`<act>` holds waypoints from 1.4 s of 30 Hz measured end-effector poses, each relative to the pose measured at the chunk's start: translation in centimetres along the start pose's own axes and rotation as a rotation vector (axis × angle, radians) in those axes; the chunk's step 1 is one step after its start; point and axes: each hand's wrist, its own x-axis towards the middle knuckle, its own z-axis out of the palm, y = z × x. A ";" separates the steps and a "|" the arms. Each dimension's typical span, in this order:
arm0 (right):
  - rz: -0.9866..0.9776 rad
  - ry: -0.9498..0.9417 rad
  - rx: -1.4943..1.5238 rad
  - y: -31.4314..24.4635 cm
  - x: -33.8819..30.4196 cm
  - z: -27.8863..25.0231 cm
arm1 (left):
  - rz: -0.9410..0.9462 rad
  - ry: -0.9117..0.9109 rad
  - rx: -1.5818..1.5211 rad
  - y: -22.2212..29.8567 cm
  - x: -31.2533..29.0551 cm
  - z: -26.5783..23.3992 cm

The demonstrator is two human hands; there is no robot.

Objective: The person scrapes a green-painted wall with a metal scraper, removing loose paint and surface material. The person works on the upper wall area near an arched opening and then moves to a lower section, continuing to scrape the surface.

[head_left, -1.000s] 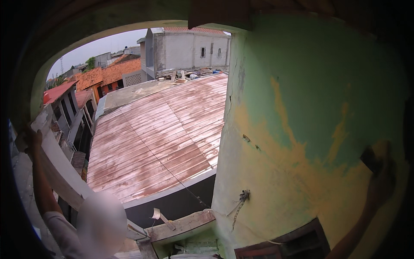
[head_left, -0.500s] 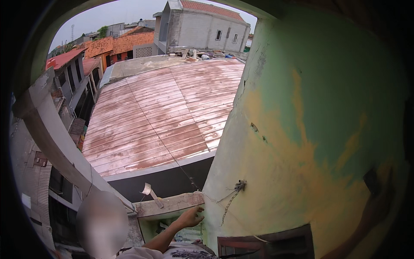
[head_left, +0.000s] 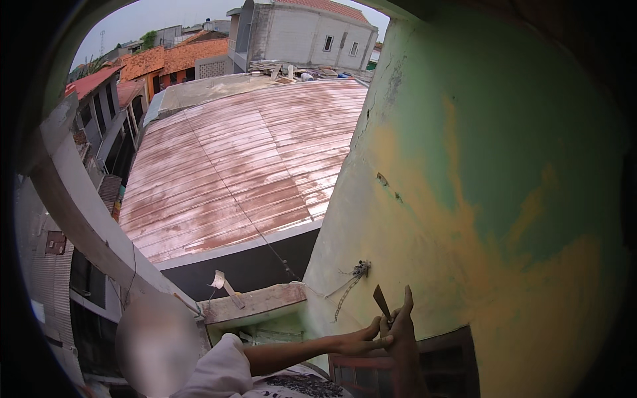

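left hand [head_left: 361, 338]: comes across from the left, forearm nearly level, and meets the right hand. thumb raised, one finger pointing rightward over the base of the right hand; the other fingers are not clear, so cannot tell whether it is pinching anything.

right hand [head_left: 402, 324]: upright in front of the lower wall, forearm rising from the lower edge. fingers point upward, roughly together; the palm side is partly covered, so cannot tell whether it is pressed around a handle.

scraper [head_left: 381, 302]: at the meeting of the two hands, on the left side of the right hand's fingers. dark, tapering blade points up and tilts left. handle hidden; which hand bears it cannot be told.

wall [head_left: 504, 126]: green above, with a broad ochre patch [head_left: 491, 292] below that sends uneven streaks up into the green. a crack runs along the pale corner edge. a tuft of wires [head_left: 361, 268] sticks out to the left of the blade and higher, one twisted strand hanging down.

window [head_left: 451, 361]: dark reddish frame, low in the wall, behind the right forearm.

left of the wall: a concrete ledge [head_left: 265, 300] with a bent, pale strip [head_left: 218, 279] standing on it. beyond, a ribbed metal roof [head_left: 245, 166], reddish and patchy, crossed by a thin cable; a grey building [head_left: 298, 40] stands behind it.
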 end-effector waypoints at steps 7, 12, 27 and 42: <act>-0.021 -0.355 0.399 6.9 -2.5 14.2 | -0.429 0.393 -0.311 -2.1 -9.4 -1.9; -0.317 -0.442 0.090 6.1 -3.8 16.7 | -0.256 0.586 -0.211 -3.7 -9.1 -2.0; -0.184 0.373 -0.563 2.5 -0.3 -16.7 | -0.485 0.933 -0.396 -12.5 -21.2 -6.4; -0.252 1.330 -2.043 -10.4 2.2 -41.4 | 0.161 0.929 0.020 5.2 -1.4 -14.8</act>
